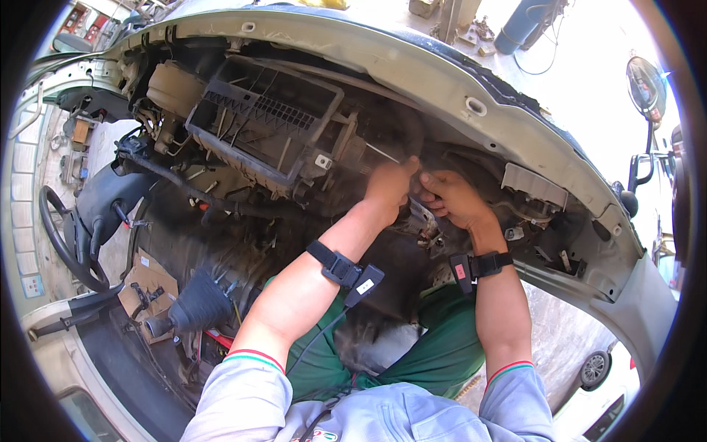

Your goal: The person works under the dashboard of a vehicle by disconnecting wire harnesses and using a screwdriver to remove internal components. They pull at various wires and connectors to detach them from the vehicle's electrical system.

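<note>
The left hand point(388, 190) and right hand point(462, 202) meet just toward 1 o'clock from the middle of the view. The left fingers are curled in; a slim pale rod point(382, 152) runs up to them from the 10 o'clock side, though whether they grip it I cannot tell. The right fingers are bent toward the thumb, and what they pinch, if anything, is hidden. The small wired part point(426, 234) being worked at hangs just below the hands, toward their 6 o'clock.

Judging by how things lie, the stripping of this vehicle interior is well advanced: the curved metal frame point(442, 82) is bare along the 12 o'clock side, and the steering wheel point(53, 243) sits at 9 o'clock with its column exposed. The work at the hands looks unfinished. The black housing point(322, 132) at 11 o'clock, the dark wiring harness point(243, 208) below it and the grey module point(534, 182) between 2 and 3 o'clock are all in place.

As for containers, the black housing is open-faced, showing a ribbed grille point(287, 110) and thin bars inside. The rounded pale vessel point(174, 87) at 10 o'clock hides its contents. At 8 o'clock an open cardboard box point(163, 275) has a dark metal piece point(149, 297) lying in or on it, beside the dark lever boot point(200, 300).
</note>
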`<state>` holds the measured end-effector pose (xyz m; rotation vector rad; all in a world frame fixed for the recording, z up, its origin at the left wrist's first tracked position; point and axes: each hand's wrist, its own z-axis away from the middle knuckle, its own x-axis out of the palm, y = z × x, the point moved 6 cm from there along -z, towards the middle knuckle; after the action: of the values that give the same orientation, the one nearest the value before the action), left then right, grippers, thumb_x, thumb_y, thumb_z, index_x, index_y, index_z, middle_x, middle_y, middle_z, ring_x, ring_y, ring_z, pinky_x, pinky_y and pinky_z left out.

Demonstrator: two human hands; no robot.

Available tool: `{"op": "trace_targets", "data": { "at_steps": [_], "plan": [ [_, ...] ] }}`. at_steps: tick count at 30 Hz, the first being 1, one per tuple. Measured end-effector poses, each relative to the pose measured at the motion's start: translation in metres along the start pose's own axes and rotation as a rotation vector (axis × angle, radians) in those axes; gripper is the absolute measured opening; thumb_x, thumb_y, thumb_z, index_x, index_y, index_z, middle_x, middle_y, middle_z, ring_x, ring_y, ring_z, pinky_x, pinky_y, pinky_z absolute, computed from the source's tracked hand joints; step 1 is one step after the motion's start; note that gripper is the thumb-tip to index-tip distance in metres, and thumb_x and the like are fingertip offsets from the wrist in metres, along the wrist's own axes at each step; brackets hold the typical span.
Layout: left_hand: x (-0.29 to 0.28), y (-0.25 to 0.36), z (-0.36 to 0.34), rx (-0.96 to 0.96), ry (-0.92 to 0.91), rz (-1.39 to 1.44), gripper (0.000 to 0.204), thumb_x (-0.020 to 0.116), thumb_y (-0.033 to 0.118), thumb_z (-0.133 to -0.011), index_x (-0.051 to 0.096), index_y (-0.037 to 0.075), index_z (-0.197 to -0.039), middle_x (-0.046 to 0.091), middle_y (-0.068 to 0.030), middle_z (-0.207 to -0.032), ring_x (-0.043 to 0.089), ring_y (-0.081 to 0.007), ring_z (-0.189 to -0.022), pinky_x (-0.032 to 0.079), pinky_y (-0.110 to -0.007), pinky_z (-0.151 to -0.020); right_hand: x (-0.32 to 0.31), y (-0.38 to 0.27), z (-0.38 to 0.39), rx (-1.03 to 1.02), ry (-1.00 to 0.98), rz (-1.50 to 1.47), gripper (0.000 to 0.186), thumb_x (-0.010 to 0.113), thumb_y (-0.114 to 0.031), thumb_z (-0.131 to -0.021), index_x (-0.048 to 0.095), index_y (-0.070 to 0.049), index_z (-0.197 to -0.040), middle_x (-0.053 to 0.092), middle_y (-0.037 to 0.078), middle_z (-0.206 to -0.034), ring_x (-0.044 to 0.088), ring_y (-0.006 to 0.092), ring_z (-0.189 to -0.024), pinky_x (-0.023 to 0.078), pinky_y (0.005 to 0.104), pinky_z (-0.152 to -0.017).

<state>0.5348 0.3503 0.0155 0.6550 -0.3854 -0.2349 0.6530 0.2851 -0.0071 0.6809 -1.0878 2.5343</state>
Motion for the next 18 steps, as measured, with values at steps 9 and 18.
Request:
{"op": "trace_targets", "data": {
  "at_steps": [9,18],
  "plan": [
    [0.003,0.005,0.002,0.026,0.051,0.13,0.024,0.065,0.027,-0.095,0.054,0.011,-0.081,0.04,0.0059,-0.066,0.032,-0.0045,-0.051,0.023,-0.022,-0.044,0.035,-0.047,0.04,-0.99,0.767,1.193,0.032,0.063,-0.03,-0.094,0.061,0.001,-0.102,0.06,0.009,-0.075,0.058,0.0176,-0.064,0.047,0.0333,-0.057],
    [-0.002,-0.004,-0.005,-0.026,-0.007,0.164,0.025,0.067,0.027,-0.094,0.055,0.01,-0.081,0.04,0.0051,-0.066,0.032,-0.0049,-0.051,0.024,-0.023,-0.043,0.018,0.001,0.007,-0.092,0.144,-0.279,0.033,0.058,-0.031,-0.098,0.06,-0.002,-0.082,0.053,0.001,-0.068,0.043,0.0074,-0.052,0.032,0.0216,-0.044]
  ]
}}
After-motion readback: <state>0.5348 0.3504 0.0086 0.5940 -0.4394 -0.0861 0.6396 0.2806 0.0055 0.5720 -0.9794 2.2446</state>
